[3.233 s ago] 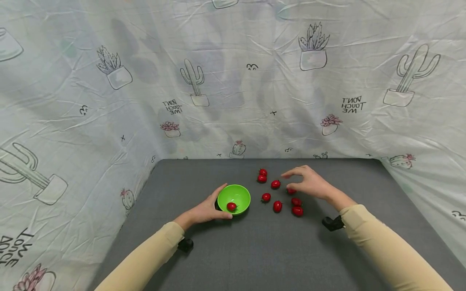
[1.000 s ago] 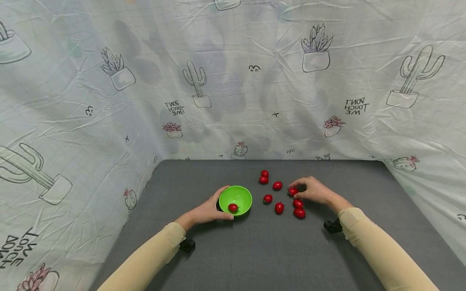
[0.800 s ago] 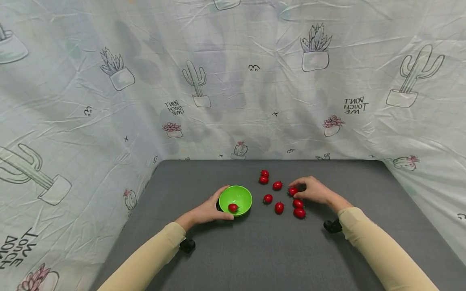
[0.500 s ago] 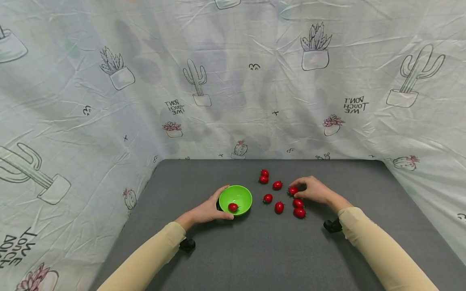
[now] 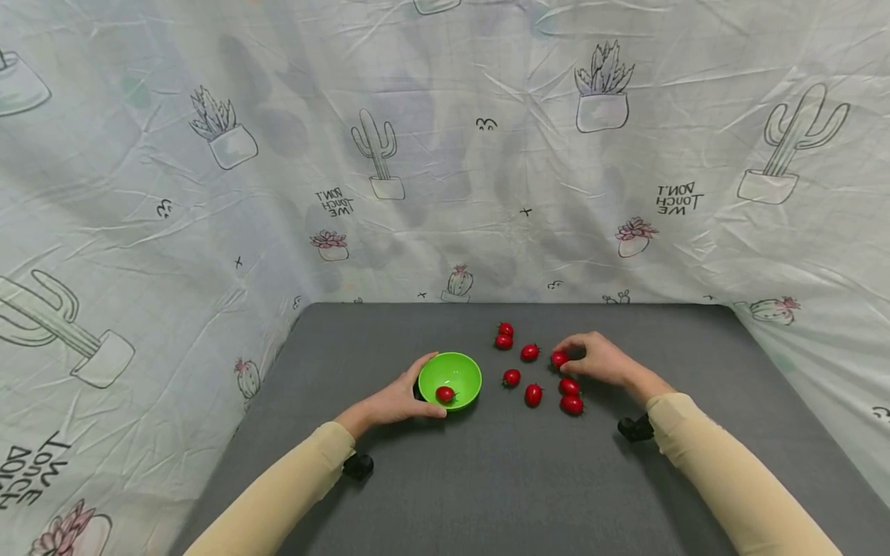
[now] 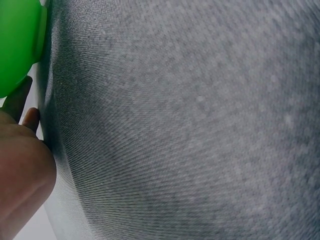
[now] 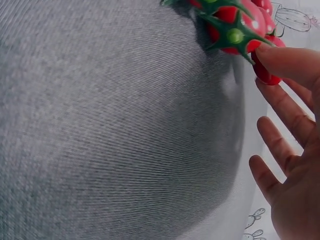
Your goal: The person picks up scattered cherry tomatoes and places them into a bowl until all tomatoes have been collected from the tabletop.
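Observation:
In the head view my left hand grips the left side of a bright green bowl, its thumb at the near rim. Inside the bowl lies one red cherry tomato. My right hand pinches another cherry tomato between thumb and forefinger; the right wrist view shows this held tomato with the other fingers spread apart. Just nearer than that hand, two tomatoes lie close together. The left wrist view catches only part of the bowl and of the left hand.
Several more cherry tomatoes lie scattered on the grey table between the bowl and the right hand. A pale cactus-print cloth hangs behind the table and along both sides. A black wrist device shows under each sleeve.
My right hand came down from above the tomatoes, took one between thumb and forefinger, and now has risen slightly with it. The left hand and bowl stay in place.

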{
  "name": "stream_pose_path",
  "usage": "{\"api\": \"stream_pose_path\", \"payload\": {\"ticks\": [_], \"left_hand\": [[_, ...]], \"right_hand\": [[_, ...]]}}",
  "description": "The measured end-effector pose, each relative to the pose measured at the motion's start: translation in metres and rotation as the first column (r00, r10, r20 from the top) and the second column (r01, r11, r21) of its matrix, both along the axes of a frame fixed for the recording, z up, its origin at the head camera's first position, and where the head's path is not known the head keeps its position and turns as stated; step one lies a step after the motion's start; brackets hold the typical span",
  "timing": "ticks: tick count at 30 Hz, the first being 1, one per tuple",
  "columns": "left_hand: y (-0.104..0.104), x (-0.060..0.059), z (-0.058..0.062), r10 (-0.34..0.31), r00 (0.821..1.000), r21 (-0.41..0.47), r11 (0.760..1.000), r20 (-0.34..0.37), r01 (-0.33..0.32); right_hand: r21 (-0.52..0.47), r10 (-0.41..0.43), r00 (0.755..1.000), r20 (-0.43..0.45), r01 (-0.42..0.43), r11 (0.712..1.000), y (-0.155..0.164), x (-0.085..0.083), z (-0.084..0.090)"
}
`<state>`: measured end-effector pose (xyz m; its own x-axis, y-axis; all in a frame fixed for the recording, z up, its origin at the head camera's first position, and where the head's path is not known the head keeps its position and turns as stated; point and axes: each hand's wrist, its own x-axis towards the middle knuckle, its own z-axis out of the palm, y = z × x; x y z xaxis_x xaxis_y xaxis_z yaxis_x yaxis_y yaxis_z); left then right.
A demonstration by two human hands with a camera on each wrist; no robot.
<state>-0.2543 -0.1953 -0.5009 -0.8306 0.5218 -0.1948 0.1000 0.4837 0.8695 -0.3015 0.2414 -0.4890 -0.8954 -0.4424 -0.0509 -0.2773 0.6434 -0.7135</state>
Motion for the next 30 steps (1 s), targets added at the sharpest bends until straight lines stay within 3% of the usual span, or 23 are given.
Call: {"api": "stream_pose_path", "payload": {"ticks": [13, 30], "left_hand": [[0.0, -0.001, 0.0, 0.006, 1.0, -0.011, 1.0, -0.008, -0.006], [0.001, -0.001, 0.0, 0.004, 1.0, -0.013, 1.0, -0.004, -0.004]], "right_hand": [[-0.019, -0.011, 0.998, -0.055, 0.01, 1.0, -0.016, 0.005, 0.021], [-0.104, 0.108, 0.992, -0.062, -0.114, 0.988, -0.065, 0.006, 0.044]]}}
